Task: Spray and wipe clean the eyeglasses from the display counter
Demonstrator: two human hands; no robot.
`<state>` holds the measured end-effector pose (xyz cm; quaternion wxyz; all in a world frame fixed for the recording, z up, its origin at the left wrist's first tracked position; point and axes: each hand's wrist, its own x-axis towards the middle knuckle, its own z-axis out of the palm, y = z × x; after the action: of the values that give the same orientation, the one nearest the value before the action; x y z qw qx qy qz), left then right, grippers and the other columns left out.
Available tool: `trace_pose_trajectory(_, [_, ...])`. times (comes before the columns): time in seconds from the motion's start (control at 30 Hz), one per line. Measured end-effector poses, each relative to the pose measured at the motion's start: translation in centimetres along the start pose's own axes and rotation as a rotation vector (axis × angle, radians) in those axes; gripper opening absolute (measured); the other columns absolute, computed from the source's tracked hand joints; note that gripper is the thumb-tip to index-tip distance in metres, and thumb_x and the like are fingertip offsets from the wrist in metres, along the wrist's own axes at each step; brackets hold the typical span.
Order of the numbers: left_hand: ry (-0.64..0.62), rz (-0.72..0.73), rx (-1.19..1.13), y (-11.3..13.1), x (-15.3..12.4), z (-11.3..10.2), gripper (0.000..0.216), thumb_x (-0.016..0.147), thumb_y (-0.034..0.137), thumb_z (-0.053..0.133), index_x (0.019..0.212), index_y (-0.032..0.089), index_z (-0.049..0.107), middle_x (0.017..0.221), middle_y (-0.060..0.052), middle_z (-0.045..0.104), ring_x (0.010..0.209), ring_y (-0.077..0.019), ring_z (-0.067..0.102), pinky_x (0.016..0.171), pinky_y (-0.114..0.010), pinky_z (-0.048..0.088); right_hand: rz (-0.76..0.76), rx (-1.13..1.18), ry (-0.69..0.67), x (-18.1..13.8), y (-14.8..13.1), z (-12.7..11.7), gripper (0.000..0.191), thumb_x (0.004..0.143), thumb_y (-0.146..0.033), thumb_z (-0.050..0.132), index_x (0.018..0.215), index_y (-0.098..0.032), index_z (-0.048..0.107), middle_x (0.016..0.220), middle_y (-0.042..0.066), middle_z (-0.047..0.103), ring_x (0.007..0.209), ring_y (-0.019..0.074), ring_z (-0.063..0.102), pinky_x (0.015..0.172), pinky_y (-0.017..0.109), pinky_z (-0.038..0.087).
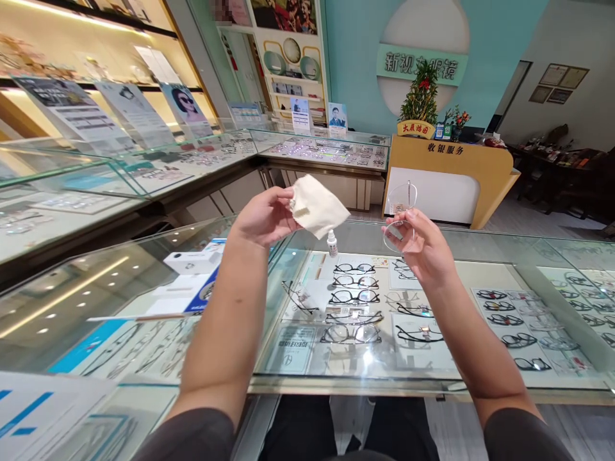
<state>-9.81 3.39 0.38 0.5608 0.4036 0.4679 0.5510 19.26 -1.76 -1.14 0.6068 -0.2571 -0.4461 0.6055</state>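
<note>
My left hand (269,216) pinches a cream-coloured cleaning cloth (321,206) by its left edge, and the cloth hangs spread above the glass counter. To the right, my right hand (423,243) grips a pair of clear-rimmed eyeglasses (413,195) near the middle, with the frame turned on its side so one lens is above the other. A gap separates the cloth from the eyeglasses. Just below the cloth, a small white bottle (332,244) stands upright on the glass top.
Under the glass of the counter (468,253) lie rows of eyeglasses (354,296). White boxes and papers (192,262) rest on the counter at left. More glass cases (327,137) run along the left and back. A wooden cashier desk (446,163) with a plant (419,96) stands behind.
</note>
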Motion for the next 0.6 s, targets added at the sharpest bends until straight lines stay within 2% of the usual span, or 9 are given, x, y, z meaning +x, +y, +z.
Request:
trace_pose_trajectory(0.1, [-0.186,0.014,-0.002,-0.9,-2.0,3.4,0.020,0.080,0.022,0.063,0.100,0.018,0.063,0.073,0.002,0.061,0.067,-0.0133,0.060,0.070,-0.027,0.056,-0.025,0.009,0.015,0.1,0.3,0.0,0.035,0.069,-0.047,0.095,0.076,-0.027,0.067,0.089,-0.001,0.069,0.105,0.0200,0.069,0.095,0.036,0.060])
trace_pose_trajectory(0.2, [-0.363,0.039,0.020,-2.5,-3.4,6.2,0.020,0.078,0.028,0.072,0.092,0.019,0.060,0.074,0.001,0.060,0.066,-0.0121,0.057,0.067,-0.027,0.055,-0.050,-0.006,0.029,0.3,0.6,0.0,0.035,0.070,-0.049,0.094,0.076,-0.027,0.067,0.090,0.000,0.071,0.110,0.0223,0.071,0.092,0.036,0.059])
trace_pose_trajectory(0.27, [-0.441,0.067,0.007,-3.5,-3.9,7.4,0.025,0.079,0.033,0.077,0.089,0.020,0.059,0.076,0.001,0.060,0.067,-0.0118,0.057,0.066,-0.026,0.054,-0.061,-0.025,0.051,0.4,0.9,0.1,0.033,0.069,-0.048,0.093,0.075,-0.027,0.068,0.089,0.000,0.072,0.103,0.0215,0.071,0.089,0.035,0.059])
trace_pose_trajectory(0.4, [-0.502,0.112,-0.059,-4.5,-4.4,8.2,0.034,0.078,0.038,0.084,0.092,0.020,0.060,0.078,0.002,0.061,0.068,-0.0109,0.058,0.065,-0.024,0.053,-0.082,-0.041,0.111,0.5,1.2,0.2,0.030,0.066,-0.044,0.093,0.070,-0.026,0.070,0.084,-0.001,0.071,0.080,0.0154,0.063,0.073,0.029,0.054])
trace_pose_trajectory(0.53, [-0.512,0.130,-0.038,-4.3,-4.4,7.9,0.030,0.079,0.039,0.083,0.091,0.020,0.063,0.079,0.001,0.062,0.070,-0.0113,0.059,0.066,-0.024,0.053,-0.117,-0.065,0.116,0.2,1.1,0.5,0.030,0.067,-0.044,0.094,0.071,-0.025,0.070,0.080,-0.002,0.068,0.076,0.0140,0.059,0.072,0.028,0.052])
trace_pose_trajectory(0.6, [-0.523,0.144,-0.012,-4.2,-4.5,7.8,0.029,0.082,0.044,0.079,0.089,0.019,0.066,0.081,-0.001,0.064,0.073,-0.0131,0.061,0.068,-0.025,0.054,-0.124,-0.081,0.122,0.1,1.0,0.6,0.030,0.067,-0.044,0.093,0.072,-0.025,0.070,0.079,-0.002,0.068,0.076,0.0144,0.058,0.072,0.029,0.051])
